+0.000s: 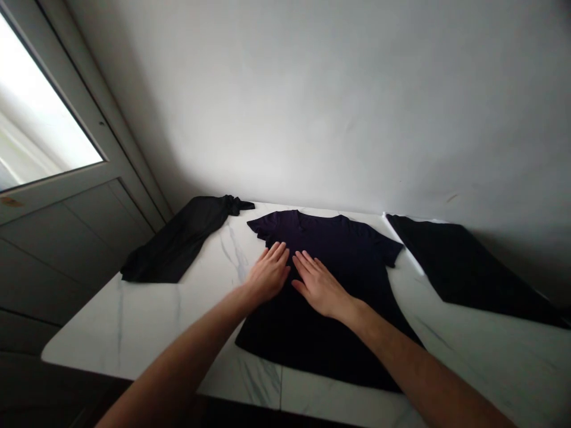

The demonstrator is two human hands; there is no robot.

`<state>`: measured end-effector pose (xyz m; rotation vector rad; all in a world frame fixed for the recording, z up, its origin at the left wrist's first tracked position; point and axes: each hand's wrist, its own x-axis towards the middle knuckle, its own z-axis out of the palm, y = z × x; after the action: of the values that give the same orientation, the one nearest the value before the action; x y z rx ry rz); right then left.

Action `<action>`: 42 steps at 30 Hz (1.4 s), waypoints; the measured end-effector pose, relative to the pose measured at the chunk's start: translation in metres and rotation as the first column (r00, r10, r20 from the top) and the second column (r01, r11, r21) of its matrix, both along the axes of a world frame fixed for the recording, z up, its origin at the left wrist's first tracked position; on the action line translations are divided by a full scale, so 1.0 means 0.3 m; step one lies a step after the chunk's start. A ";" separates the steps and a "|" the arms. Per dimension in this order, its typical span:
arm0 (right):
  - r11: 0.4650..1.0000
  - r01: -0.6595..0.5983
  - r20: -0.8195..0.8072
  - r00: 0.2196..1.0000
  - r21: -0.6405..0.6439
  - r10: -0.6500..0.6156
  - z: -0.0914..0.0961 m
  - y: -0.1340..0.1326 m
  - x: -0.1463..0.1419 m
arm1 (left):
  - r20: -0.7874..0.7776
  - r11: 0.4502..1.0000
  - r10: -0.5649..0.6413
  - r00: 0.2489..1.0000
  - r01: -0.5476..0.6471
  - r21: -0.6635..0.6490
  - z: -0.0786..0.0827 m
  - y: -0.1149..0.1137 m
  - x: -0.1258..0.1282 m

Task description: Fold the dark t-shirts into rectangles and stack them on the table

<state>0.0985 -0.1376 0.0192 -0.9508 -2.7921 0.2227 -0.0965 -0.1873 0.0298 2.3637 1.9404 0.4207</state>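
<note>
A dark navy short-sleeved T-shirt (339,249) lies spread out on the white marbled table, its neckline toward the wall and its hem toward me. My left hand (270,273) is over the shirt's left side, fingers extended and palm down. Beside it, my right hand (319,284) is also palm down over the middle of the chest, fingers stretched forward. A small gap separates the two hands. Neither one grips the fabric; whether the palms press on it or hover just above is hard to tell.
On the left of the table (147,327) lies a dark garment (182,241), bunched at its far end. Another black cloth (473,267) with something white under its edge lies at the right. A wall (312,107) stands behind, and a door with a glass pane (80,196) on the left.
</note>
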 end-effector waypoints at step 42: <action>0.714 0.663 -0.291 0.653 -0.227 -0.699 -0.046 -0.493 0.844 | 0.110 0.994 -0.106 0.988 0.104 0.024 -0.090 -0.547 -0.161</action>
<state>0.3518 -0.2854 0.0054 -1.7128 -1.9255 0.3757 -0.1449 -0.3515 0.0029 2.3848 1.7631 0.5529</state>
